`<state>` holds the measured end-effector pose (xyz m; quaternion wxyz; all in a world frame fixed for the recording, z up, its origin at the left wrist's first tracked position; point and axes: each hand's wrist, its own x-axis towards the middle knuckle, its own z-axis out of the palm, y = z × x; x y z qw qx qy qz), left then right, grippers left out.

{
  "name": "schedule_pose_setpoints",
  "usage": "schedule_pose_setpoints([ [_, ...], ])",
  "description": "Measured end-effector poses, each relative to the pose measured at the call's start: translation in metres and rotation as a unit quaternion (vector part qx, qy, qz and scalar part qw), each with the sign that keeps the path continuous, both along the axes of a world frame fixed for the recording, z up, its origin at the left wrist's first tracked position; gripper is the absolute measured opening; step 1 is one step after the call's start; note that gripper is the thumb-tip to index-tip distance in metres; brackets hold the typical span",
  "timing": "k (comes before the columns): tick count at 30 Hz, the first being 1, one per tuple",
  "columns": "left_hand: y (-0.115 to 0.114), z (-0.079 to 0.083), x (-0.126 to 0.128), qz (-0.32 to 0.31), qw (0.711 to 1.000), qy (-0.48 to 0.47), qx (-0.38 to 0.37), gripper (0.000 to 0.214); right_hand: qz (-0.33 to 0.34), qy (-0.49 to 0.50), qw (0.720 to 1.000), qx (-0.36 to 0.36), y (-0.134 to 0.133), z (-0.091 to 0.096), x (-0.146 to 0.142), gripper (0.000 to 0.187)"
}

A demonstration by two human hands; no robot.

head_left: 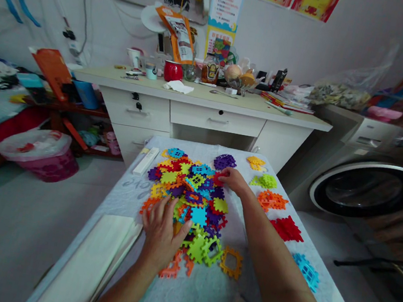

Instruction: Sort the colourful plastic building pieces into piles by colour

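A heap of flat plastic interlocking tiles (195, 195) in many colours lies in the middle of a small cloth-covered table (202, 297). My left hand (162, 231) lies flat on the near left of the heap, fingers stretched out. My right hand (233, 180) reaches to the heap's far right side, and its fingertips pinch a red tile (219, 178). Along the table's right edge sit sorted stacks: purple (224, 161), yellow (256, 163), green (264, 181), orange (272, 200), red (287, 229) and light blue (306, 271).
A cream board (95, 256) lies on the table's near left, and a white stick-shaped thing (146, 161) at the far left. Beyond stand a cluttered white desk (200, 105), a washing machine (366, 186) at right, and a bin with a bag (40, 153) at left.
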<state>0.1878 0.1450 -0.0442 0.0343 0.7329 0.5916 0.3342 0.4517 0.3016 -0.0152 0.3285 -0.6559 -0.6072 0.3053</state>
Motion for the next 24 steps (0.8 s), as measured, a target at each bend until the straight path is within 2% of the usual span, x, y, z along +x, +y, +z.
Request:
schedule_pose_setpoints([
  [3,0.0,0.0,0.0,-0.001,1.0,-0.002,-0.003,0.059,-0.042,0.137,0.99,-0.01,0.005,0.008,0.005,0.013],
  [6,0.0,0.0,0.0,-0.002,1.0,0.0,-0.006,0.059,-0.093,0.293,0.951,-0.031,0.011,0.012,0.002,0.014],
  [8,0.0,0.0,0.0,0.0,1.0,0.0,-0.006,0.059,-0.114,0.347,0.929,-0.05,0.015,0.011,-0.002,0.011],
  [10,0.0,0.0,-0.001,0.0,1.0,-0.001,-0.005,0.059,-0.128,0.36,0.922,-0.056,0.019,0.009,-0.007,0.008],
  [13,0.0,0.0,-0.001,-0.001,1.0,-0.003,-0.004,0.059,-0.141,0.355,0.924,-0.024,0.022,0.003,-0.01,0.008],
  [16,0.0,0.0,-0.001,-0.002,1.0,-0.004,-0.002,0.059,-0.125,0.313,0.941,0.008,0.021,-0.004,-0.008,0.016],
  [20,0.0,0.0,-0.001,-0.003,1.0,0.004,0.002,0.059,-0.086,0.16,0.983,0.033,0.011,-0.01,-0.005,0.021],
  [24,-0.001,0.0,0.0,-0.002,1.0,0.0,0.0,0.058,-0.041,0.032,0.998,0.038,-0.007,-0.005,-0.006,0.02],
])
